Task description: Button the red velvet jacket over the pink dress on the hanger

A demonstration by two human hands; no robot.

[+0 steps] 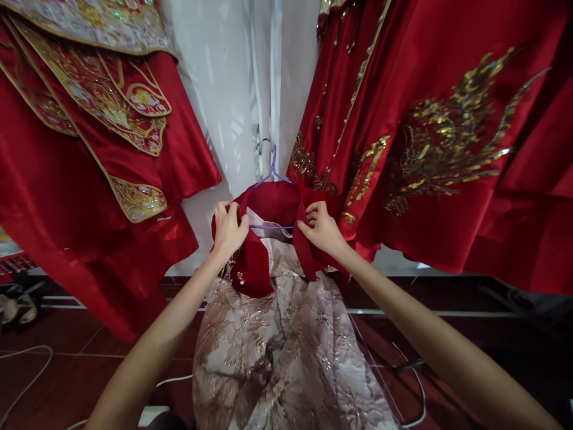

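Note:
A purple wire hanger (271,173) hangs from a hook on the white wall. It carries a garment with a dark red velvet top (273,206) and a pale pink brocade skirt (286,352) that falls toward me. My left hand (229,229) pinches the left edge of the red velvet top, fingers closed on the cloth. My right hand (321,230) grips the right edge of the same top, fingers closed too. Both arms reach forward from below.
A red satin robe with gold embroidery (89,149) hangs at the left, another red embroidered gown (439,155) at the right. The floor is dark red tile (58,370) with white cables (27,382) and a pair of shoes (18,307) at far left.

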